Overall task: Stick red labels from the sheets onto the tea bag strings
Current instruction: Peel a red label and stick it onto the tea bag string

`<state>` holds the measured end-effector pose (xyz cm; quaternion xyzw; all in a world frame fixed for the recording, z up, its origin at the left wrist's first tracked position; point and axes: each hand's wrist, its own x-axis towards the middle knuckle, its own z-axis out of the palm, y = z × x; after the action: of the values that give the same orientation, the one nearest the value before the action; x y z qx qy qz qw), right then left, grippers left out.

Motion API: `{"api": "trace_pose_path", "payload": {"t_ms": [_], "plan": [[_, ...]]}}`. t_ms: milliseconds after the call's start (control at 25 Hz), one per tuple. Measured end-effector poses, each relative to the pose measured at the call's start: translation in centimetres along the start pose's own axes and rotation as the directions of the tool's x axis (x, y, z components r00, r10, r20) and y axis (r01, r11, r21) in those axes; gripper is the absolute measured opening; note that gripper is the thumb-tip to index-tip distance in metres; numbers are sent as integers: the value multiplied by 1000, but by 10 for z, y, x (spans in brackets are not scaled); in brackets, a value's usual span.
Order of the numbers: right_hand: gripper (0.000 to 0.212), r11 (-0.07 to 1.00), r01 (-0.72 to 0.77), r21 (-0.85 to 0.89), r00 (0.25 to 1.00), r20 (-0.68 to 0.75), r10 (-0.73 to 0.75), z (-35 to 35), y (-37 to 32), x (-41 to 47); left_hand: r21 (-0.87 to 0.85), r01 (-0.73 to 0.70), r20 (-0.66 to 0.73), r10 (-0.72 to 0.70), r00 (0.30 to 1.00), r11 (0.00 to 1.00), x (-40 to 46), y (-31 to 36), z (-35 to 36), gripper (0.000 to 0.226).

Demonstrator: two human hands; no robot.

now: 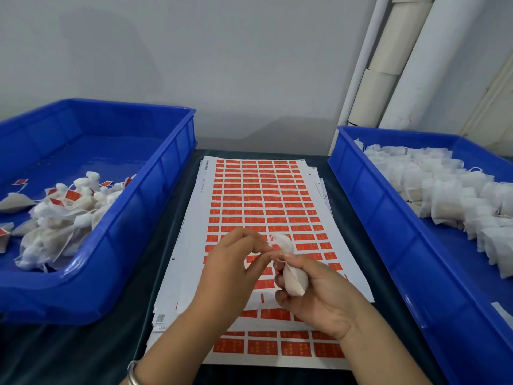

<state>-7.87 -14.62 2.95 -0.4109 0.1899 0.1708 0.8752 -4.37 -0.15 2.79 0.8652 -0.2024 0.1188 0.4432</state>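
A stack of white sheets covered in rows of red labels (258, 207) lies on the dark table between two bins. Above the sheets' near part, my right hand (319, 295) grips a white tea bag (293, 279) with its gathered top pointing up. My left hand (230, 270) pinches the thin white string (273, 250) at the bag's top between thumb and fingertips. No label shows between my fingers.
A blue bin (155, 195) on the left holds a pile of tea bags with red labels on their strings (61, 215). A blue bin (369, 207) on the right holds several unlabelled white tea bags (449, 195). White pipes (388, 68) run up the wall behind.
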Motion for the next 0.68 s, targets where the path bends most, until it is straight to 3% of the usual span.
{"api": "trace_pose_path", "payload": {"t_ms": [40,120,200,360,440,520,680], "plan": [[53,1000,0,-5,1000,-20,0,-1,1,0,119,-60,-5,61,998,991,1,-3,-2,2],[49,1000,6,-20,999,-47,-7,-4,1,-1,294,-161,-8,171,985,942,4,-9,-9,10],[41,999,11,-36,999,-53,-13,-8,-1,-4,367,-170,2,182,983,915,9,-11,-16,10],[23,992,13,-128,1000,15,-11,-12,-1,-11,380,-94,-42,119,992,920,22,-9,-23,7],[27,976,42,-213,999,39,-35,-15,-1,-13,378,-89,-30,109,994,921,25,-7,-22,9],[33,943,84,-321,995,82,-61,-19,-2,-15,334,-103,5,107,994,937,24,-3,-19,10],[21,842,141,-522,988,129,-86,-17,-8,-17,250,-201,96,182,979,947,18,8,-10,12]]}}
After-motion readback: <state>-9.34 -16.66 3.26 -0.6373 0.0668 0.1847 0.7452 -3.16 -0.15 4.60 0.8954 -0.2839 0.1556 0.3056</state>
